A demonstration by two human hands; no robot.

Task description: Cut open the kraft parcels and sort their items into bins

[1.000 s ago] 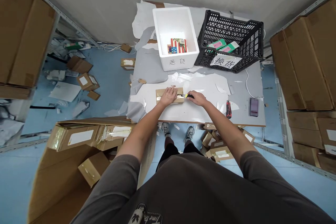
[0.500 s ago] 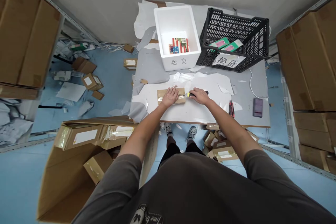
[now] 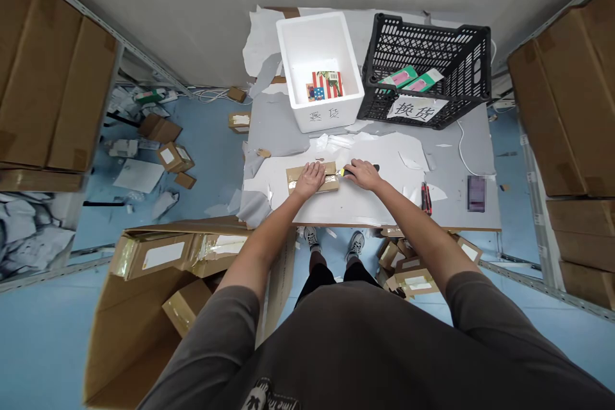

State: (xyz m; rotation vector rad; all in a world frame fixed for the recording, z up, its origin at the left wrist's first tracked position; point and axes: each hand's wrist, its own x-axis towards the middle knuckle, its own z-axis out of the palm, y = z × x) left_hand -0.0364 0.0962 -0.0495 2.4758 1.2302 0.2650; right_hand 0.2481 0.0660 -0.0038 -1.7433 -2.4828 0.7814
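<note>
A small cardboard box (image 3: 330, 184) with shiny tape lies on the paper-covered table, near its front edge. My left hand (image 3: 310, 179) rests flat on top of it, fingers stretched out. My right hand (image 3: 363, 174) is wrapped round a utility knife (image 3: 346, 172) with a yellow and black handle. The knife's front end points left and meets the right end of the box; how deep the blade goes I cannot tell. A red and black cutter (image 3: 426, 198) lies on the table to the right of my right forearm.
Behind my hands stand a white foam box (image 3: 321, 116) with colourful packs inside and a black plastic crate (image 3: 427, 35) holding green and pink boxes. A phone-like object (image 3: 476, 193) lies at the right. A large open carton (image 3: 120, 339) with parcels stands left of me.
The view has shifted slightly. Both hands keep nearly the same places on the box and the knife; any knife movement is too small to make out.
</note>
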